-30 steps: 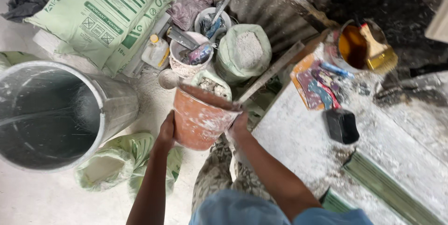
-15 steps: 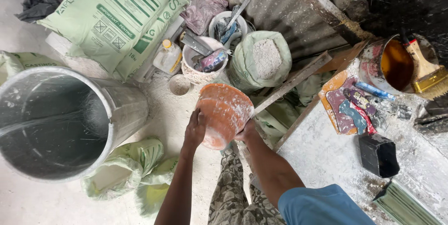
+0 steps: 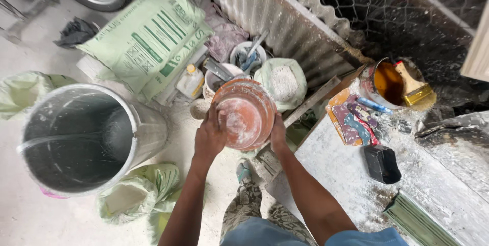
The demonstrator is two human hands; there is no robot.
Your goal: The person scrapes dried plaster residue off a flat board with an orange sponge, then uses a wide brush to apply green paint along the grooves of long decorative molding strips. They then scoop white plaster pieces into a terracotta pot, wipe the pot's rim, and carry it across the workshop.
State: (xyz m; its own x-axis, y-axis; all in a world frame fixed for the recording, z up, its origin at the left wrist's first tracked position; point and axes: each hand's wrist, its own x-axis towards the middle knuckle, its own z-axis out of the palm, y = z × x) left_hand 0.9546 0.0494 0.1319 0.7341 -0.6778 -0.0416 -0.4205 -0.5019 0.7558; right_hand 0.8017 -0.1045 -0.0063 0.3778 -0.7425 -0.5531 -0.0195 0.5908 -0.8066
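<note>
Terracotta pot (image 3: 245,113), dusty w/ white powder, was tipped bottom-up, held above the floor betw. both hands: left hand (image 3: 210,135) fingers spread on its base, right hand (image 3: 277,134) gripping the side. Powdery concrete floor (image 3: 46,220); metal bucket (image 3: 76,139) left, bench (image 3: 351,174) close right; corrugated sheet (image 3: 265,11) behind.

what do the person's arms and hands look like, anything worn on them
Both arms are bare from the hands up to short blue sleeves near the shoulders. The left hand and right hand wear no gloves; no rings, watch or bands show.
</note>
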